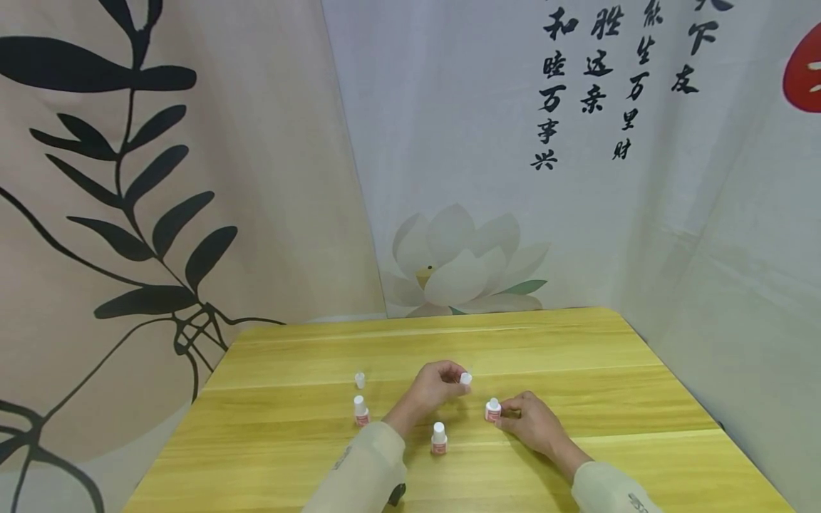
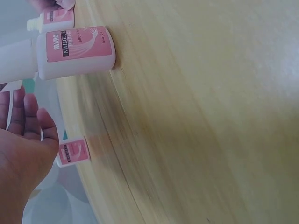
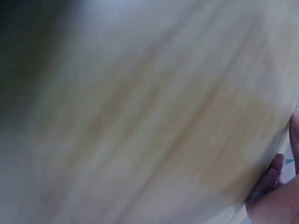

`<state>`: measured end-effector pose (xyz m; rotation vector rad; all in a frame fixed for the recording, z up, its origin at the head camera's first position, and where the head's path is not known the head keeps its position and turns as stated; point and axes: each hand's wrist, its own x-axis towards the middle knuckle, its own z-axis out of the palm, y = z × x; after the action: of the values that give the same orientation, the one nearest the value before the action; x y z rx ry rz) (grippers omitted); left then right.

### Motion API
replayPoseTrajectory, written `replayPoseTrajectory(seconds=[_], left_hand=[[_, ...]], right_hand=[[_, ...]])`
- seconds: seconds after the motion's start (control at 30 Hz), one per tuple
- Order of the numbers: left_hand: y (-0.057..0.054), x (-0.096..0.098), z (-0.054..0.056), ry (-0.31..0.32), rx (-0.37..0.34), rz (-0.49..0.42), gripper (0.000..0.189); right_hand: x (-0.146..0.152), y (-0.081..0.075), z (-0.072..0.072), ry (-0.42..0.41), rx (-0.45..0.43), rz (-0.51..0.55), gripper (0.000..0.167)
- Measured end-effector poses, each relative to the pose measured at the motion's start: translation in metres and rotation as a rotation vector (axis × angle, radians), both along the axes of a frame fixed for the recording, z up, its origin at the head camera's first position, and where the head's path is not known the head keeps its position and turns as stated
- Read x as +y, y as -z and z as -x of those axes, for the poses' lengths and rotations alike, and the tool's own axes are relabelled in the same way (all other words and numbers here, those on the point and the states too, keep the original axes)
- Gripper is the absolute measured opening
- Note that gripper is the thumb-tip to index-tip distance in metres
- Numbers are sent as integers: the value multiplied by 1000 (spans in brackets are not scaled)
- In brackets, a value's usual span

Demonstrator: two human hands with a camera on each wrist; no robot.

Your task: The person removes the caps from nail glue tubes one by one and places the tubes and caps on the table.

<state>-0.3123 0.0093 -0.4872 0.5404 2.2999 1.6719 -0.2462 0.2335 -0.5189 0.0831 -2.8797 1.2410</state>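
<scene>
My left hand holds a small white cap at its fingertips, above the table; in the left wrist view the cap is partly cut off by the frame's edge. Fingers and thumb of my right hand grip a nail glue bottle with a pink label, upright on the table. Its pale nozzle shows bare in the left wrist view. Between my forearms stands another nail glue bottle, with its white cap on. In the right wrist view only part of the right hand shows.
To the left of my left hand stands a third nail glue bottle, with a loose white cap behind it. The wooden table ends at a printed cloth backdrop.
</scene>
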Motion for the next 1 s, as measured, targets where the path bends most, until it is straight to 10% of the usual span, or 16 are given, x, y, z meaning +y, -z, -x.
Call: replayPoseTrajectory(seconds=[1.0], left_hand=[[2,-30,-13,-149,-6,-40,24]], right_hand=[[0,1,-1,-8,30,-28,24]])
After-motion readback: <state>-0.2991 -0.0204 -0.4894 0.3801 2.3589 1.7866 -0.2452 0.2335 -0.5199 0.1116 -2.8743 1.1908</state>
